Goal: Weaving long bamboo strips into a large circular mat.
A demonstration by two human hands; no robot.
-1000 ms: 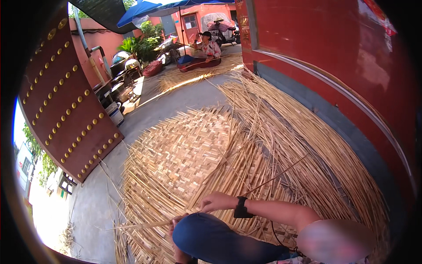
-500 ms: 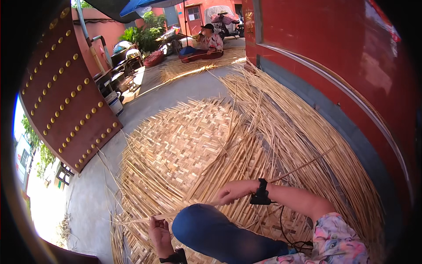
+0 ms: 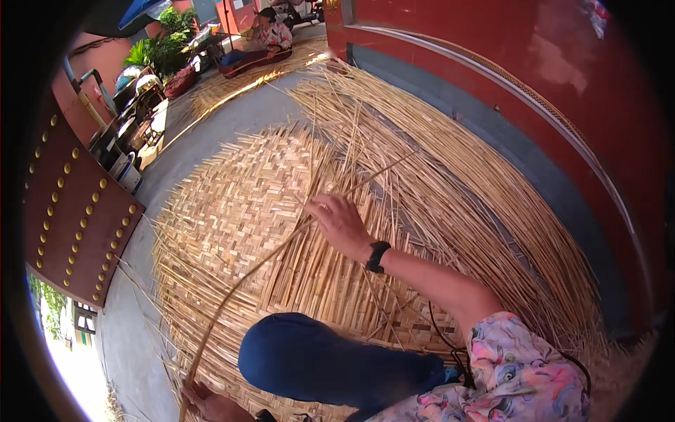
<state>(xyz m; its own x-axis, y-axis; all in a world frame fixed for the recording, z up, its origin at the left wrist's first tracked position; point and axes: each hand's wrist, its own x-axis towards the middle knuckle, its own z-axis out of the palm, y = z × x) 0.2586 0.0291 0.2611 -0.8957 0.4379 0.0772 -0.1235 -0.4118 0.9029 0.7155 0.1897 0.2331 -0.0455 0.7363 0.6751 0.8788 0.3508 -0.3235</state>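
Long strip (image 3: 221, 307) bowed over woven mat (image 3: 239, 190)

Head view: left hand (image 3: 216, 406) pinches the strip by the mat's near-left edge; right hand (image 3: 340, 224) appears to pinch it above the mat's middle. Wide spacing probably steadies the springy length.

A round white bucket (image 3: 129, 177) stands near the tall maroon, gold-studded door (image 3: 83, 228); bushy green plants (image 3: 167, 46) rise beyond.

Woven mat (image 3: 232, 190) and strips (image 3: 492, 204) on grey, perhaps concrete floor (image 3: 132, 330)
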